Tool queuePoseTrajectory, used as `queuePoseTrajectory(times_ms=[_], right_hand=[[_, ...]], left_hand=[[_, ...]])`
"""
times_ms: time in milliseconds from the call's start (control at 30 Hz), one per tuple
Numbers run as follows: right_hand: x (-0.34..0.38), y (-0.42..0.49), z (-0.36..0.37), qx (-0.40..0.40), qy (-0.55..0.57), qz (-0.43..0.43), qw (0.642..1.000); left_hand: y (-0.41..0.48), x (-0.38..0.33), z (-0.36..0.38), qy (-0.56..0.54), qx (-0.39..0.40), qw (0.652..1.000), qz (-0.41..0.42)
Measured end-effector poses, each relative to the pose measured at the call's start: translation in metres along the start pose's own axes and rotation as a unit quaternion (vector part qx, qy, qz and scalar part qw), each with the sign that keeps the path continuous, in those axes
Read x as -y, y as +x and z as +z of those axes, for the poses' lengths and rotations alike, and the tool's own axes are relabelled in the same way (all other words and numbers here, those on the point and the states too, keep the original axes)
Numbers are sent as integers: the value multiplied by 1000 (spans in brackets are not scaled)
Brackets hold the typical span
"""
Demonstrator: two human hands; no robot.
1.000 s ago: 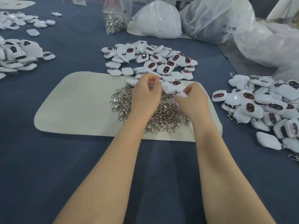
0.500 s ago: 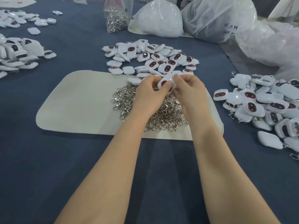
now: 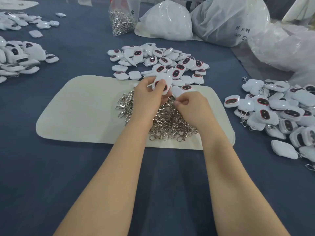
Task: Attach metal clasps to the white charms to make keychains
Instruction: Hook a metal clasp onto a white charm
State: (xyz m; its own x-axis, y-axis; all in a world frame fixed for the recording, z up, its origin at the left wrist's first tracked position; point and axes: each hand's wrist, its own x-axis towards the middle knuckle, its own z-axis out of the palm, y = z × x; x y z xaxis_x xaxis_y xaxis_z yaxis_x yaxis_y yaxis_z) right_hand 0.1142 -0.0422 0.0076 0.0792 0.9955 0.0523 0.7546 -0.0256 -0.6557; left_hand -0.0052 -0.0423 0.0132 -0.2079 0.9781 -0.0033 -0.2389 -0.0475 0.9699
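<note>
My left hand (image 3: 148,97) grips a white charm (image 3: 166,81) with a dark oval face, held above the heap of metal clasps (image 3: 163,121) on the cream mat (image 3: 81,113). Just to its right, my right hand (image 3: 192,108) is low over the clasp heap with fingers curled and thumb pinched to fingertips; whether a clasp is between them is hidden. Behind the mat lies a pile of loose white charms (image 3: 158,60).
A pile of charms with clasps (image 3: 279,113) lies at the right, more charms (image 3: 18,58) at the left. At the back stand a clear bag of clasps (image 3: 121,19) and white plastic bags (image 3: 167,21). Blue cloth (image 3: 51,176) covers the table.
The charm has passed into my left hand's grip. My right hand has let go of it and dropped down to the clasp heap.
</note>
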Motion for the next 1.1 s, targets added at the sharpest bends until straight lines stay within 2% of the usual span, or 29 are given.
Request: queuePoseTrajectory(times_ms=[100, 267, 400, 500, 800, 1000, 1100], right_hand=[[-2, 2, -1, -50, 100, 19, 994], [0, 1, -6, -74, 298, 25, 951], [1, 2, -7, -65, 371, 29, 926], [2, 3, -7, -62, 418, 39, 906], [1, 4, -7, -48, 474, 37, 878], [3, 3, -7, -48, 454, 34, 889], [3, 3, -5, -65, 417, 24, 906]], left_hand=[[1, 1, 1, -5, -5, 1000, -22], [-1, 2, 1, 33, 10, 999, -25], [-3, 3, 3, 133, 11, 991, -6], [-1, 5, 2, 161, 3, 987, 7], [-1, 8, 4, 218, 79, 971, 58], [0, 10, 3, 232, 66, 969, 54], [1, 10, 3, 219, 53, 973, 58]])
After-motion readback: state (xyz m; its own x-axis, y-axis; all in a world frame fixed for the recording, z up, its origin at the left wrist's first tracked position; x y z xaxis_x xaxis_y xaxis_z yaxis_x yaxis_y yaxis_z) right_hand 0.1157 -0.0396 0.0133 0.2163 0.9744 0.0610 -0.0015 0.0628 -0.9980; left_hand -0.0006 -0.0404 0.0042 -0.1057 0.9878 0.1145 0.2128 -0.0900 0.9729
